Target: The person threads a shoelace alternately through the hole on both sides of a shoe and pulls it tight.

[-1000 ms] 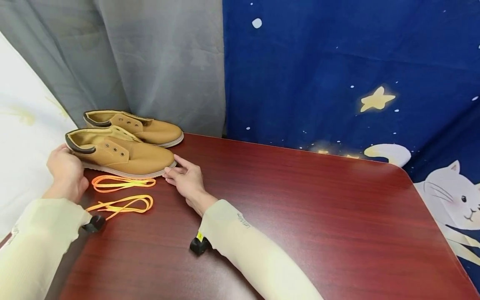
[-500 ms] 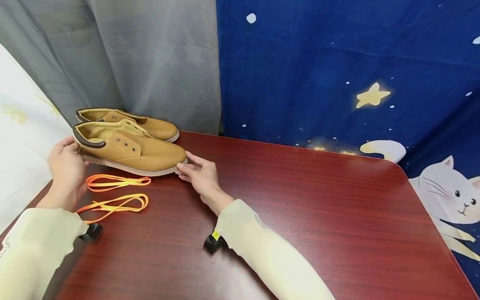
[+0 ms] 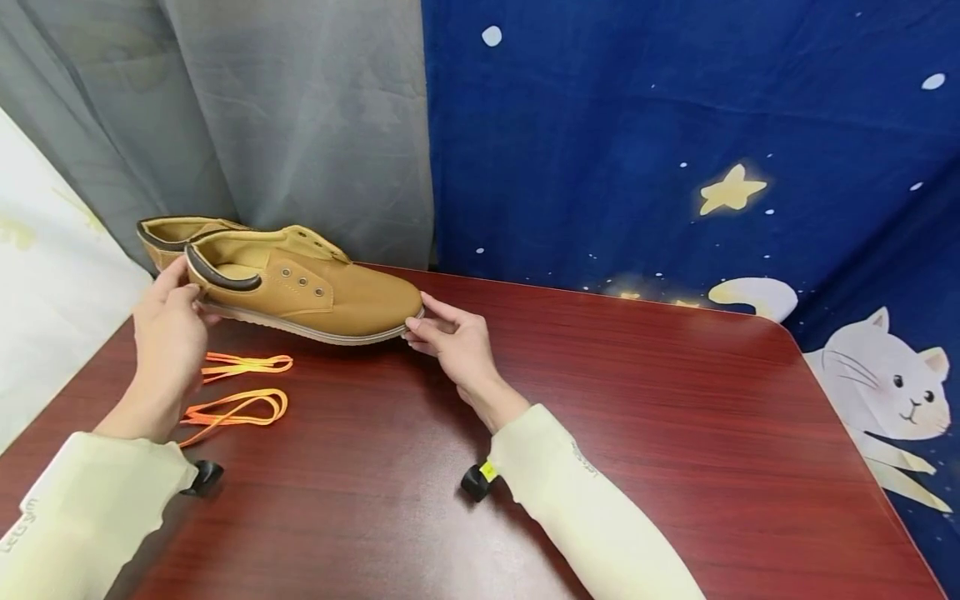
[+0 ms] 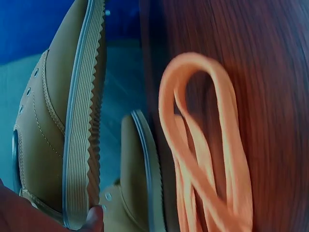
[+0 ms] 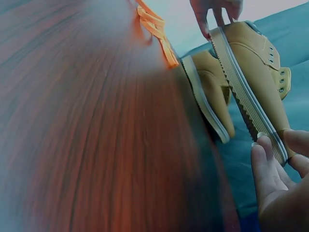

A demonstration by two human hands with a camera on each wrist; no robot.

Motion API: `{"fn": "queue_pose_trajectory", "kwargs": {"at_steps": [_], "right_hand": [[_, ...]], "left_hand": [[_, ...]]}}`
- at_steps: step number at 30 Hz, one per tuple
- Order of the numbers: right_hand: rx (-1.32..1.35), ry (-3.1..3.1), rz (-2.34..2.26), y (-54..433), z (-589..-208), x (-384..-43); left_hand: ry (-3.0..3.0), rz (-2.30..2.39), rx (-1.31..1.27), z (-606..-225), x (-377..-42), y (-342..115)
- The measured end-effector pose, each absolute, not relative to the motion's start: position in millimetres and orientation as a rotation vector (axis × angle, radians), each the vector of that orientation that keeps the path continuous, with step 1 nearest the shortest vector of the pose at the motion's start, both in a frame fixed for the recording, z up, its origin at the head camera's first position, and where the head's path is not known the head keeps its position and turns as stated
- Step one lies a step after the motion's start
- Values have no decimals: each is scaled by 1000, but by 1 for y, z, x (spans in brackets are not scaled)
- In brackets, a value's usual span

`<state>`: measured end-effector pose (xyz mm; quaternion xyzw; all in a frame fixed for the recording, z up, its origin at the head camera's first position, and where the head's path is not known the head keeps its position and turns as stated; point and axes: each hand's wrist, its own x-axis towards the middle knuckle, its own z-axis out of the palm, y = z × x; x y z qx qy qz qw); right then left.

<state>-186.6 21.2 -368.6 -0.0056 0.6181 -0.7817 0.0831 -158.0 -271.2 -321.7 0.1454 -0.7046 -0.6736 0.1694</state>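
A tan shoe [image 3: 360, 296] without laces is held level above the table between both hands, its toe to the right. My left hand [image 3: 171, 333] grips the heel end, thumb and fingers round the sole edge. At the toe, my right hand [image 3: 461, 346] pinches the tip between thumb and fingers. In the right wrist view the ridged sole [image 5: 236, 92] is raised off the table. The second tan shoe [image 3: 161, 237] stands behind, mostly hidden by the held one. Two folded orange shoelaces, a back one [image 3: 251, 365] and a front one [image 3: 243, 408], lie beside my left hand.
The dark red wooden table [image 3: 637, 433] extends to the right. A grey curtain [image 3: 322, 125] and a blue star-patterned curtain [image 3: 585, 150] hang along its back edge. White cloth [image 3: 52, 275] hangs at the left.
Both hands have lifted the front shoe off the table and carried it to the right. It now covers most of the second shoe, and my left hand overlaps the laces' ends.
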Motion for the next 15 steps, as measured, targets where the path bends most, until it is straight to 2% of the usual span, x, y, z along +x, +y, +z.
{"fn": "queue_pose_trajectory", "kwargs": {"at_steps": [8,15], "right_hand": [[-31,1899,-2353,64,-363,-176],[15,1951,-2338,105,-360,-167]], "left_hand": [[-2041,-1924,366,-320,-152,-233],[-2060,-2001,199,-326,-151,-203]]}}
